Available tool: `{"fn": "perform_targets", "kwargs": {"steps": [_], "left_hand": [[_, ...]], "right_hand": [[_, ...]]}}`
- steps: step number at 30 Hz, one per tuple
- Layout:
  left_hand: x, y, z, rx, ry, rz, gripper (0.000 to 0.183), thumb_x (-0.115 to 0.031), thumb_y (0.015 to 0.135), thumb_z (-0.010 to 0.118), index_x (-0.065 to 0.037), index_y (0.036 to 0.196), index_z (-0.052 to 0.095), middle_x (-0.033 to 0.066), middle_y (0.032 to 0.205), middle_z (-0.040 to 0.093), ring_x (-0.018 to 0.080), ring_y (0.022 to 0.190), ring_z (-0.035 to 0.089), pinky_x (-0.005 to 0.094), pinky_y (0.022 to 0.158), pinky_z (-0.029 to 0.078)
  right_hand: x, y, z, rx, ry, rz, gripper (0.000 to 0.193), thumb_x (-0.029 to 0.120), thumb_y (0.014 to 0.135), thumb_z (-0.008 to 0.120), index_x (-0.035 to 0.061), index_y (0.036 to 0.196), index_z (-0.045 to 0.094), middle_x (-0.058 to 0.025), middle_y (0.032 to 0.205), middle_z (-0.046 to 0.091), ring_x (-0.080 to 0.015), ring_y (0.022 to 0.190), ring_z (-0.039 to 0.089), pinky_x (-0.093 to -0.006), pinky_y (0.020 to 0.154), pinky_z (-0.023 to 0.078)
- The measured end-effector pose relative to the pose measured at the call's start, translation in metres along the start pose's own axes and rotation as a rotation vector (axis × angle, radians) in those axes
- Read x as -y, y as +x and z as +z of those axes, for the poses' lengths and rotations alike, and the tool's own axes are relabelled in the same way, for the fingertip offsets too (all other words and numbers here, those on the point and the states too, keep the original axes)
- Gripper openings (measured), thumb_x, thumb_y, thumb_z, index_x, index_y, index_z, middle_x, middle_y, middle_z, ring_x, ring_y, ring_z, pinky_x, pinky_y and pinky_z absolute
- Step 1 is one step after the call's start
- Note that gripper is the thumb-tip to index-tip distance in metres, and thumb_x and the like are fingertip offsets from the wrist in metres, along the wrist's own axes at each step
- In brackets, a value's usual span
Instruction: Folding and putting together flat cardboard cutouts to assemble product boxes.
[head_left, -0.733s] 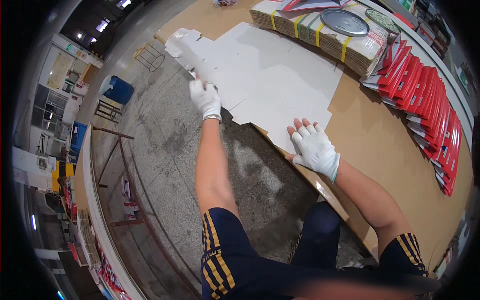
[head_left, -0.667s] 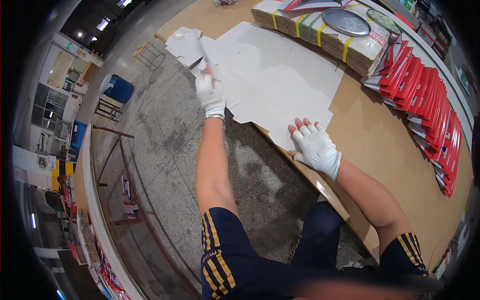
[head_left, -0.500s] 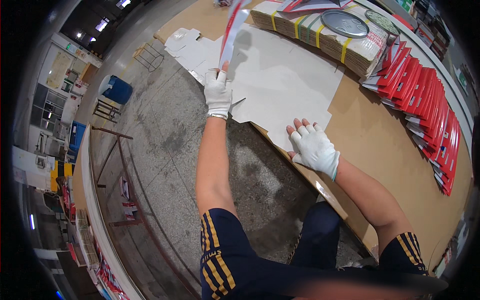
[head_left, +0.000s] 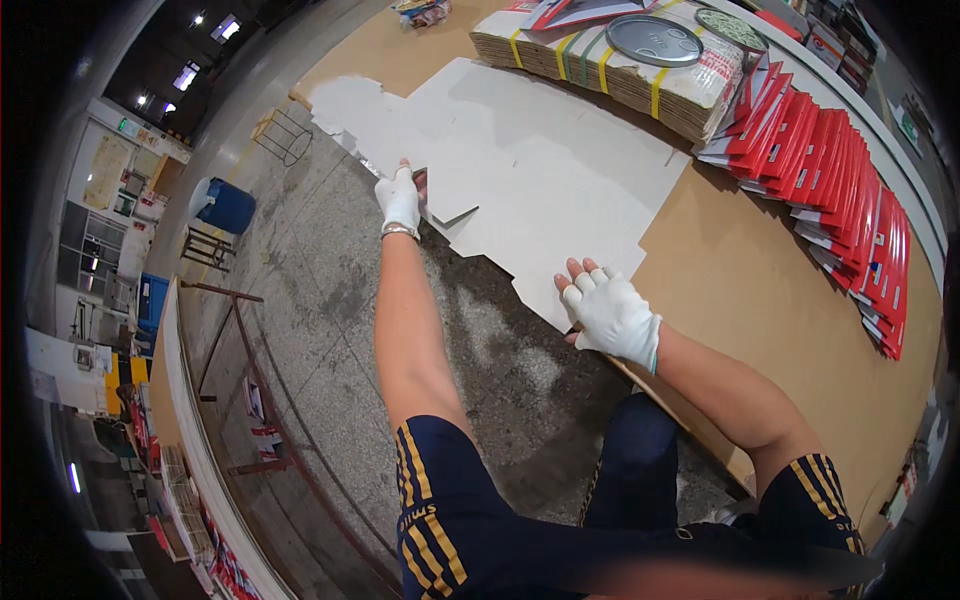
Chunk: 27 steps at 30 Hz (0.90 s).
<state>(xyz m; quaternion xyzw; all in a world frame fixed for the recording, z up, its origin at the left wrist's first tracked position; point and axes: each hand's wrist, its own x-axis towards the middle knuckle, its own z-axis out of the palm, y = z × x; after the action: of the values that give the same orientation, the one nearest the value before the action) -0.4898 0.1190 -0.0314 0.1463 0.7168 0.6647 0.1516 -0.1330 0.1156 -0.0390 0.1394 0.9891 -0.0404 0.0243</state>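
A large white die-cut cardboard sheet (head_left: 540, 170) lies on the brown tabletop, its notched near edge jutting past the table's edge over the floor. My left hand (head_left: 399, 205), in a white glove with bare fingertips, pinches that edge at the left, next to a small raised flap (head_left: 456, 214). One fingertip lies on top of the sheet and another shows beside its rim. Gloved the same way, my right hand (head_left: 615, 313) rests on the sheet's near right corner with fingers spread; its thumb is at the edge, partly hidden.
A strapped bundle of flat cardboard (head_left: 600, 75) stands at the back, topped by a grey round lid (head_left: 655, 40) and a green patterned disc (head_left: 731, 29). Red folded cartons (head_left: 835, 180) fan out along the right. A metal-framed table (head_left: 232, 375) is to the left.
The upright red-and-white piece in my left hand is out of sight. That hand has lowered to the sheet's edge. The sheet and my right hand have shifted nearer me.
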Motion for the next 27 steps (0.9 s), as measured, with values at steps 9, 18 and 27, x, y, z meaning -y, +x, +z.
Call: {"fn": "perform_targets", "kwargs": {"steps": [9,18,27], "left_hand": [[-0.046,-0.045,-0.013,0.121,-0.54,-0.008,0.034,-0.009,0.092,0.049,0.008,0.12,0.04,0.0205,0.113,0.053,0.0357,0.095,0.063,0.0423,0.083,0.054],[-0.029,-0.267,-0.028,0.721,-0.585,-0.311,0.038,-0.013,0.096,0.041,0.006,0.129,0.039,0.0207,0.125,0.053,0.0306,0.114,0.056,0.0457,0.093,0.05],[-0.011,-0.469,0.004,1.134,0.705,1.112,0.102,-0.032,0.064,0.082,-0.001,0.144,0.025,0.0204,0.145,0.03,0.0344,0.138,0.024,0.0546,0.11,0.019]], "right_hand": [[-0.014,-0.043,-0.032,-0.407,0.095,-0.062,0.035,0.015,0.08,0.056,0.0017,0.113,0.055,-0.0121,0.114,0.059,-0.024,0.109,0.058,-0.0345,0.088,0.047],[0.037,-0.303,-0.1,-0.544,0.001,0.193,0.038,0.009,0.072,0.055,0.005,0.11,0.061,-0.0091,0.108,0.064,-0.0253,0.101,0.062,-0.0414,0.092,0.046],[0.126,-0.536,-0.012,-0.42,0.55,0.998,0.039,-0.01,0.078,0.044,0.0027,0.108,0.064,-0.0115,0.119,0.062,-0.0311,0.125,0.05,-0.0518,0.108,0.027]]}}
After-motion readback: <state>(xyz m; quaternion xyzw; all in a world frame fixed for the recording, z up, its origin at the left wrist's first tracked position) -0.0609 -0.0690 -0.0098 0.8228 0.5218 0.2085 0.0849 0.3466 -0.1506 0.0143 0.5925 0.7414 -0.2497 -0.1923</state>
